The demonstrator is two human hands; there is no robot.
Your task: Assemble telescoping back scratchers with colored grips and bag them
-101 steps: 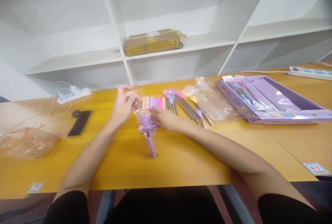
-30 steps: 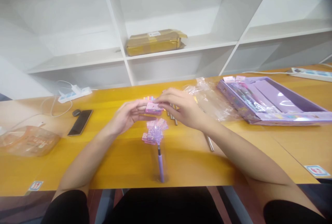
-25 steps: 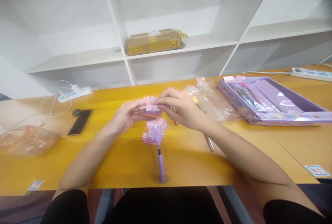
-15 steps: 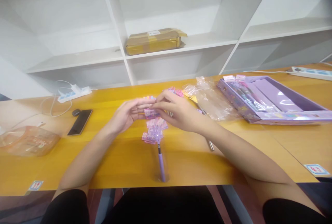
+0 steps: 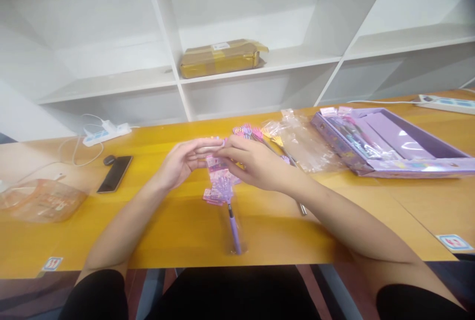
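A hand-shaped back scratcher [image 5: 234, 233] with a purple handle hangs in a clear packet over the table's near side, below my hands. Its pink printed header card [image 5: 215, 163] is at my fingertips. My left hand [image 5: 180, 164] is closed on the card's upper left, fingers pressed together. From the other side, my right hand [image 5: 256, 161] pinches the top; its fingers hide part of the card. Several pink cards [image 5: 212, 196] lie behind the packet. Just beyond my right hand are more hand-shaped scratchers, among them a pink head [image 5: 257, 133] and a yellow one [image 5: 276, 140].
Crumpled clear bags [image 5: 297, 137] lie beside an open purple box [image 5: 426, 165] holding packets. To the left are a phone [image 5: 115, 175], a small black case [image 5: 109, 160], a power strip [image 5: 107, 133] and an orange-printed bag [image 5: 40, 201]. A taped parcel [image 5: 220, 63] sits on the shelf.
The packet's lower end has swung a little to the right, so the handle slants more. My right hand has shifted slightly, and more scratcher heads show behind it. Both hands remain at the card.
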